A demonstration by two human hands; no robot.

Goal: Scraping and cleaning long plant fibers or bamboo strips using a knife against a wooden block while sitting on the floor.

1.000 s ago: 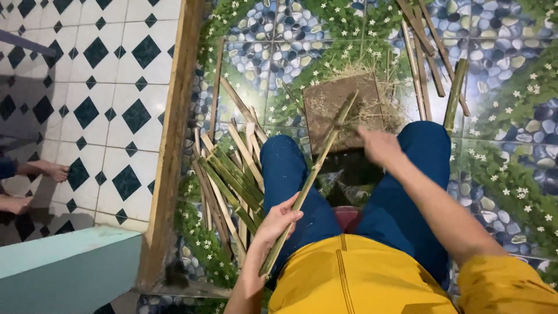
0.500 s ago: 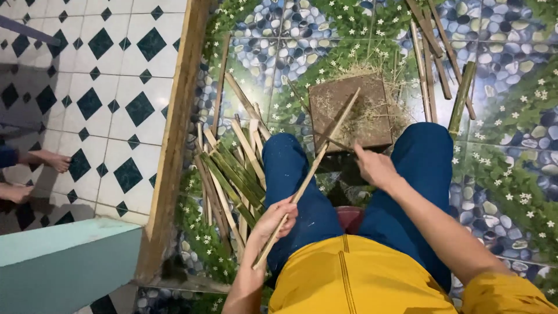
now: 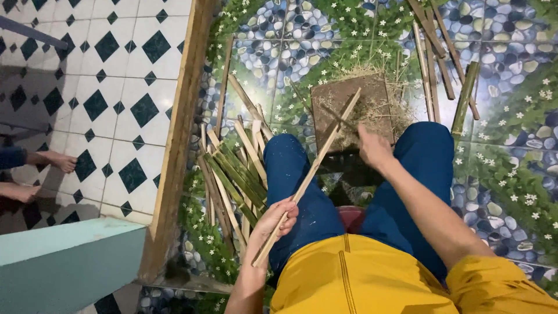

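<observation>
My left hand (image 3: pixel 279 218) grips the near end of a long pale bamboo strip (image 3: pixel 317 163). The strip slants up over my left knee, and its far tip rests on a square wooden block (image 3: pixel 331 102) littered with dry shavings. My right hand (image 3: pixel 375 150) is closed around a thin dark blade (image 3: pixel 339 116) that lies across the strip just above the block. I am seated, with blue trousers and a yellow shirt in view.
A pile of split bamboo strips (image 3: pixel 232 174) lies left of my left leg. Other sticks (image 3: pixel 433 52) and a green piece (image 3: pixel 465 99) lie at the upper right. A wooden beam (image 3: pixel 177 139) borders the pebble-patterned floor. Another person's limbs (image 3: pixel 58 160) show at far left, above a teal surface (image 3: pixel 64 261).
My right hand slid down the strip toward me, then back up toward the block. My left hand and the strip have stayed nearly in place.
</observation>
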